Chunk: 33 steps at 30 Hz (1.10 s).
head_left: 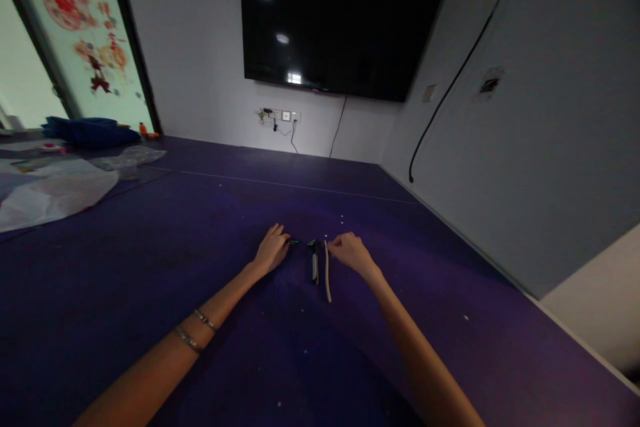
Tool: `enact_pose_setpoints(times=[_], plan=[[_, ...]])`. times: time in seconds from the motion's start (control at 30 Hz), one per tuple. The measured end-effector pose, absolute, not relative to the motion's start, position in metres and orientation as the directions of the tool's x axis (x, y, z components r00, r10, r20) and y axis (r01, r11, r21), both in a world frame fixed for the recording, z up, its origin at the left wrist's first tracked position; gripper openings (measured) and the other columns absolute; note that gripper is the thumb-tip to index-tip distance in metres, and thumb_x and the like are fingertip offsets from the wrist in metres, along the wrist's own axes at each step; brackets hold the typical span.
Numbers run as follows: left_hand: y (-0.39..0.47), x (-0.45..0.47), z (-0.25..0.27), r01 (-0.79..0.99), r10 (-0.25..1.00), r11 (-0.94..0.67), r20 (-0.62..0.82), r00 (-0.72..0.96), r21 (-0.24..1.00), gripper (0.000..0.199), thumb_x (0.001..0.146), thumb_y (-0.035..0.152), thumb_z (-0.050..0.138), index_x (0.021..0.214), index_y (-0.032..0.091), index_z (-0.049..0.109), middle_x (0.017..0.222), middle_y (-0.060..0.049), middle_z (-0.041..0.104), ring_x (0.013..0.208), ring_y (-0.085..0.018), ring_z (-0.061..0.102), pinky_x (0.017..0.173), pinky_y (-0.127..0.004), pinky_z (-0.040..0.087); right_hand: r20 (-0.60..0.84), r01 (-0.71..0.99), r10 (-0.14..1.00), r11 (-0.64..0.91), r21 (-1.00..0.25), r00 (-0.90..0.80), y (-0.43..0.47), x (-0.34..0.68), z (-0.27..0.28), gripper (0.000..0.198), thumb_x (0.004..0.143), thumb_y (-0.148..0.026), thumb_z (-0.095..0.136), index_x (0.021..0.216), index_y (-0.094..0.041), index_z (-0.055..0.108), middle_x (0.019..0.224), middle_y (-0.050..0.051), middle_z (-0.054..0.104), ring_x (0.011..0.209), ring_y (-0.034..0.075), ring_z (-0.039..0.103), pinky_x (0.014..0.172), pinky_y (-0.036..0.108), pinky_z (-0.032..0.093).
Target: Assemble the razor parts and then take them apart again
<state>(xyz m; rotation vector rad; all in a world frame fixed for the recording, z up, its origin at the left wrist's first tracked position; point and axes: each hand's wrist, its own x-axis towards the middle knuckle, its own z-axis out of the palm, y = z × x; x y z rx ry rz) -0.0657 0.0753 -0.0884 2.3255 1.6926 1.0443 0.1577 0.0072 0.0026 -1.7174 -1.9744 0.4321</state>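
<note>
the dark purple floor (240,320) carries everything being handled, and its broad, flat face gives good support: best to work low, with the items resting on it rather than held in the air. beyond it, a large television (345,20) hangs on the wall, well apart from the work.

the hands are placed either side of the small items. the left hand (273,250) is loosely curled, fingers partly spread; the right hand (350,251) is narrowed almost to a pinch at the upper end of the pale strip (327,275). whether either grips firmly, i cannot tell. a light fingertip touch should suit, since hard pressure could make things skid.

the strip lies lengthwise, slightly bowed and probably flexible, so steering it from both ends would control it better than from one. just left of it lies a razor-like tool (315,267), seemingly best taken by its grey handle, away from the head. smallest is a dark piece (294,241) at the left fingertips; if it is a blade head, handling it by its sides would be safer.
</note>
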Motion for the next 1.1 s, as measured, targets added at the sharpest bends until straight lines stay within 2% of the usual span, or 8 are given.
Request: enact_pose_setpoints(times=[0.2, 0.33, 0.43, 0.6, 0.7, 0.77, 0.9, 1.1], plan=[[0.068, -0.072, -0.075, 0.794, 0.815, -0.509, 0.481, 0.322, 0.332, 0.022, 0.079, 0.017, 0.046, 0.088, 0.015, 0.066, 0.121, -0.013, 0.056, 0.127, -0.026, 0.034, 0.106, -0.043, 0.026, 0.210, 0.840, 0.977, 0.140, -0.524, -0.032, 0.014, 0.174, 0.003, 0.023, 0.074, -0.035, 0.054, 0.070, -0.017, 0.068, 0.069, 0.007, 0.065, 0.071, 0.018, 0.060, 0.065, 0.026, 0.040], [0.070, -0.074, -0.075, 0.787, 0.806, -0.521, 0.493, 0.327, 0.330, 0.021, 0.078, 0.016, 0.046, 0.083, 0.018, 0.067, 0.115, -0.009, 0.059, 0.124, -0.026, 0.038, 0.105, -0.043, 0.027, 0.210, 0.848, 0.978, 0.128, -0.514, -0.020, 0.018, 0.181, 0.005, 0.023, 0.073, -0.034, 0.054, 0.070, -0.016, 0.068, 0.071, 0.007, 0.066, 0.068, 0.018, 0.060, 0.060, 0.026, 0.039], [0.070, -0.074, -0.072, 0.769, 0.796, -0.539, 0.507, 0.331, 0.343, 0.021, 0.078, 0.016, 0.046, 0.080, 0.017, 0.067, 0.110, -0.011, 0.062, 0.120, -0.027, 0.043, 0.104, -0.044, 0.027, 0.220, 0.842, 0.975, 0.140, -0.521, -0.026, 0.018, 0.182, 0.009, 0.024, 0.073, -0.034, 0.053, 0.070, -0.016, 0.068, 0.070, 0.007, 0.066, 0.067, 0.018, 0.060, 0.059, 0.026, 0.039], [0.059, -0.066, -0.049, 0.671, 0.740, -0.631, 0.562, 0.371, 0.388, 0.021, 0.081, 0.018, 0.046, 0.082, 0.020, 0.068, 0.097, -0.008, 0.066, 0.109, -0.024, 0.050, 0.102, -0.042, 0.030, 0.257, 0.781, 0.966, 0.192, -0.595, -0.041, 0.019, 0.183, 0.011, 0.020, 0.073, -0.026, 0.052, 0.073, -0.015, 0.069, 0.073, 0.006, 0.068, 0.070, 0.018, 0.061, 0.065, 0.026, 0.043], [0.050, -0.051, -0.031, 0.621, 0.742, -0.639, 0.575, 0.344, 0.454, 0.020, 0.079, 0.018, 0.049, 0.083, 0.022, 0.068, 0.090, -0.006, 0.067, 0.102, -0.022, 0.053, 0.094, -0.038, 0.038, 0.294, 0.710, 0.954, 0.253, -0.658, -0.068, 0.024, 0.185, 0.009, 0.019, 0.073, -0.024, 0.054, 0.081, -0.016, 0.070, 0.081, 0.006, 0.069, 0.077, 0.017, 0.062, 0.072, 0.027, 0.045], [0.046, -0.037, -0.023, 0.589, 0.771, -0.609, 0.569, 0.284, 0.532, 0.020, 0.078, 0.021, 0.050, 0.083, 0.021, 0.069, 0.085, -0.006, 0.067, 0.088, -0.021, 0.058, 0.083, -0.035, 0.043, 0.305, 0.660, 0.949, 0.282, -0.696, -0.084, 0.027, 0.188, 0.008, 0.021, 0.072, -0.023, 0.055, 0.086, -0.016, 0.069, 0.085, 0.006, 0.069, 0.080, 0.017, 0.062, 0.075, 0.028, 0.046], [0.045, -0.013, -0.015, 0.377, 0.821, -0.571, 0.491, 0.291, 0.730, 0.020, 0.074, 0.018, 0.050, 0.077, 0.019, 0.070, 0.068, -0.003, 0.067, 0.065, -0.017, 0.061, 0.066, -0.028, 0.045, 0.316, 0.572, 0.945, 0.308, -0.760, -0.088, 0.029, 0.193, 0.009, 0.024, 0.071, -0.024, 0.056, 0.090, -0.015, 0.068, 0.086, 0.007, 0.068, 0.079, 0.016, 0.062, 0.074, 0.029, 0.047], [0.045, 0.001, -0.012, 0.187, 0.876, -0.441, 0.376, 0.302, 0.878, 0.014, 0.068, 0.017, 0.055, 0.071, 0.017, 0.069, 0.068, -0.004, 0.069, 0.068, -0.018, 0.063, 0.067, -0.028, 0.046, 0.315, 0.424, 0.937, 0.348, -0.836, -0.149, 0.026, 0.194, 0.012, 0.026, 0.069, -0.027, 0.060, 0.090, -0.013, 0.066, 0.085, 0.008, 0.068, 0.076, 0.016, 0.062, 0.073, 0.031, 0.048]])
